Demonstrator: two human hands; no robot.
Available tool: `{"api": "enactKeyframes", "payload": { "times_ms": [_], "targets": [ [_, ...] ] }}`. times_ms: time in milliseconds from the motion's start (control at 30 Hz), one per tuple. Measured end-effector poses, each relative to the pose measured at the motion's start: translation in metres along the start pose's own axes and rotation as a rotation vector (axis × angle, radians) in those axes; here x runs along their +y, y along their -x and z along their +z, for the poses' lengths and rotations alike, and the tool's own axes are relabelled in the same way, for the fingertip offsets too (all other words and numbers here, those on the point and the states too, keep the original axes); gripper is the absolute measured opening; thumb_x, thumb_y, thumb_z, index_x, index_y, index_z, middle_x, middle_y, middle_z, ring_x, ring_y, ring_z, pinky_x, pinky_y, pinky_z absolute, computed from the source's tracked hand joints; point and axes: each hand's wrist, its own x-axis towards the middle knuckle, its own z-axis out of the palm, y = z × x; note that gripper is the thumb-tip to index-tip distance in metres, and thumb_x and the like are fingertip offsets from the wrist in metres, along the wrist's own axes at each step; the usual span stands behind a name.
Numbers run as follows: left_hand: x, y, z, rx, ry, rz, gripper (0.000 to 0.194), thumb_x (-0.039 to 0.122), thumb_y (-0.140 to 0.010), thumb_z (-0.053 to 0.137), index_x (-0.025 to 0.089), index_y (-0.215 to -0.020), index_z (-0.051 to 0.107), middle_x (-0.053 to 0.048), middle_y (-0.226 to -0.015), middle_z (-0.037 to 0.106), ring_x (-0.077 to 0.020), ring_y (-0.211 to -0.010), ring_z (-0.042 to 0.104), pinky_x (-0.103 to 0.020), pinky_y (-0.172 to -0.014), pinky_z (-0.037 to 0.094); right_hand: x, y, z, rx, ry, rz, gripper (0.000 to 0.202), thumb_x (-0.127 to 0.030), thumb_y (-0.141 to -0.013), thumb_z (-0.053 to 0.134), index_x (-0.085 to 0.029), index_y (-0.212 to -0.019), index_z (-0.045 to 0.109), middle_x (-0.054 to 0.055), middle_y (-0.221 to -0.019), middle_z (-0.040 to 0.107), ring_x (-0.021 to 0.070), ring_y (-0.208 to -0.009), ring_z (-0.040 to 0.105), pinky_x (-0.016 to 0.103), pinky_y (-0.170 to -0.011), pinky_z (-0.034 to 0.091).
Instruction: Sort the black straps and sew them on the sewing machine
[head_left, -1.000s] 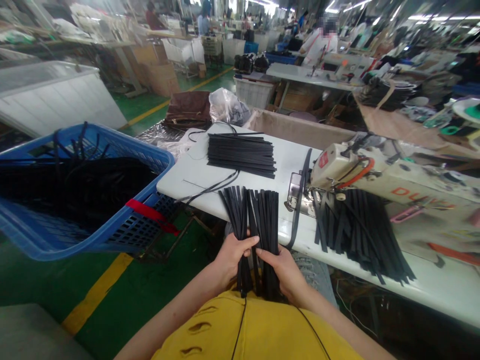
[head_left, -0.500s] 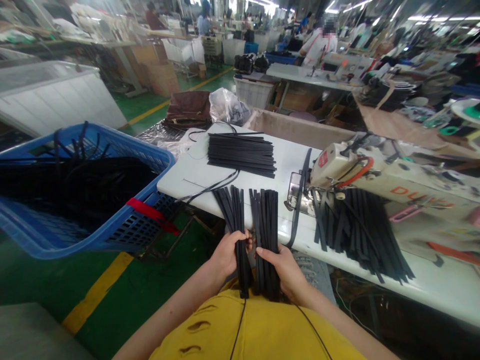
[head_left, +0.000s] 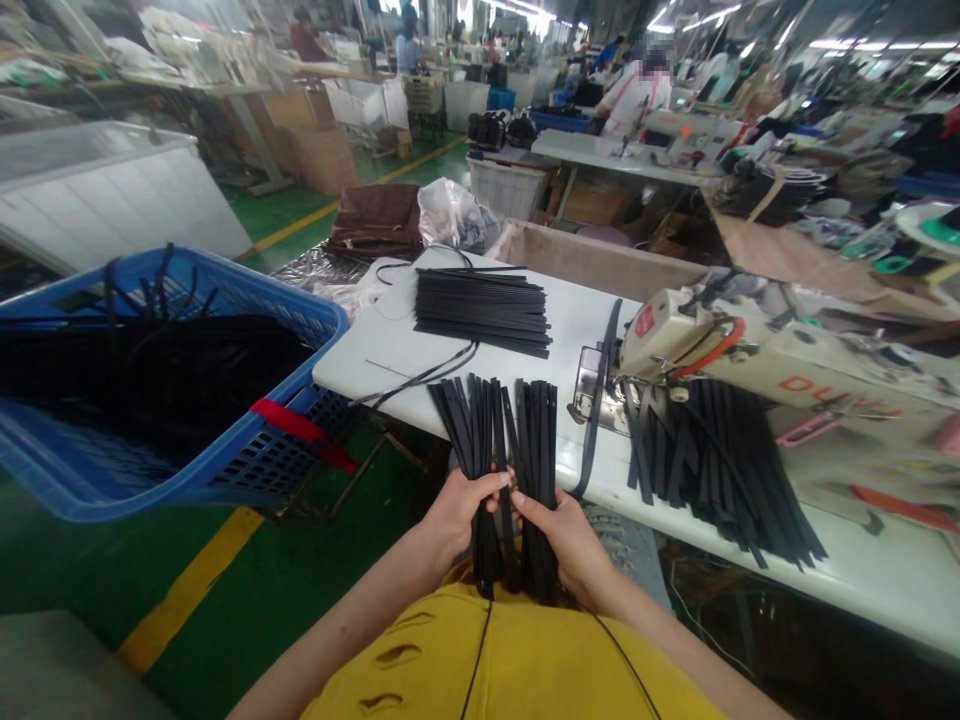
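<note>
My left hand (head_left: 466, 508) is closed around a bundle of black straps (head_left: 466, 430), whose upper ends fan out to the left. A second bundle of black straps (head_left: 537, 440) is gripped by my right hand (head_left: 556, 528), thumb across its front. Both bundles stand upright at the table's front edge, above my lap. Between them a few straps sit where my fingertips meet; which hand grips these I cannot tell. Farther back on the white table (head_left: 577, 290) lies a neat stack of black straps (head_left: 481, 310).
A sewing machine (head_left: 795, 370) stands at the right, with a pile of black straps (head_left: 720, 470) under its arm. One strap (head_left: 597, 410) lies across its needle plate. At the left, a blue basket (head_left: 292, 370) holds more black straps. A person (head_left: 637, 95) sits farther back.
Some straps have shifted from the right bundle toward the left one. My left thumb has moved rightward over them, and the gap between the bundles has narrowed.
</note>
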Motion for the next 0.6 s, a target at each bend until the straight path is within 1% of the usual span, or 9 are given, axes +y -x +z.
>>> {"api": "enactKeyframes", "payload": {
  "times_ms": [33,133,233,300,400,500,600],
  "targets": [
    [0.0,0.001,-0.001,0.003,0.009,-0.013,0.036,0.032,-0.062,0.086,0.014,-0.087,0.069,0.006,-0.052,0.05,-0.0097,-0.044,0.046,-0.03,-0.052,0.054,-0.001,0.001,0.0,-0.002,-0.005,0.009,0.043,-0.038,-0.063,0.095,-0.018,-0.096,0.076,0.002,-0.08,0.08,0.015,-0.061,0.066,0.028,-0.062,0.056],
    [0.0,0.002,-0.007,-0.01,0.044,-0.024,0.035,0.03,-0.064,0.082,0.014,-0.094,0.072,0.0,-0.063,0.062,-0.0133,-0.052,0.056,-0.029,-0.054,0.054,-0.002,0.003,0.001,-0.013,-0.028,0.034,0.04,-0.039,-0.067,0.091,-0.018,-0.096,0.076,0.003,-0.079,0.08,0.0176,-0.065,0.069,0.03,-0.066,0.057],
    [-0.002,-0.002,-0.013,-0.058,0.08,0.015,0.034,0.028,-0.067,0.083,0.016,-0.097,0.072,0.001,-0.067,0.064,-0.0139,-0.059,0.06,-0.027,-0.061,0.055,-0.003,0.003,0.003,-0.023,-0.051,0.041,0.035,-0.037,-0.066,0.09,-0.017,-0.091,0.076,0.005,-0.081,0.081,0.0197,-0.069,0.072,0.031,-0.069,0.058],
    [-0.003,-0.005,-0.016,-0.058,0.084,0.043,0.033,0.026,-0.065,0.085,0.016,-0.093,0.07,0.001,-0.067,0.064,-0.0125,-0.06,0.06,-0.025,-0.063,0.053,-0.003,0.003,0.003,-0.031,-0.06,0.039,0.033,-0.036,-0.064,0.089,-0.017,-0.089,0.076,0.005,-0.082,0.081,0.0218,-0.073,0.073,0.033,-0.073,0.058],
    [-0.002,-0.008,-0.015,-0.025,0.065,0.011,0.036,0.024,-0.062,0.087,0.014,-0.09,0.068,0.0,-0.067,0.063,-0.0106,-0.057,0.059,-0.02,-0.055,0.048,-0.004,0.003,0.004,-0.046,-0.061,0.041,0.038,-0.035,-0.062,0.09,-0.018,-0.094,0.077,0.006,-0.085,0.082,0.0255,-0.079,0.076,0.038,-0.08,0.06],
    [0.0,-0.007,-0.01,-0.039,0.062,-0.032,0.039,0.025,-0.061,0.088,0.012,-0.091,0.067,0.001,-0.065,0.061,-0.0062,-0.049,0.05,-0.016,-0.046,0.038,-0.003,0.003,0.003,-0.054,-0.027,0.014,0.048,-0.038,-0.061,0.093,-0.018,-0.102,0.077,0.007,-0.088,0.083,0.0278,-0.084,0.077,0.042,-0.085,0.06],
    [0.001,-0.004,-0.003,-0.043,0.017,-0.002,0.041,0.027,-0.059,0.092,0.013,-0.085,0.064,0.004,-0.062,0.057,-0.0035,-0.043,0.042,-0.017,-0.043,0.035,-0.001,0.003,0.003,-0.037,0.026,-0.023,0.051,-0.04,-0.061,0.095,-0.019,-0.104,0.076,0.005,-0.088,0.083,0.0275,-0.087,0.077,0.042,-0.087,0.06]
  ]
}}
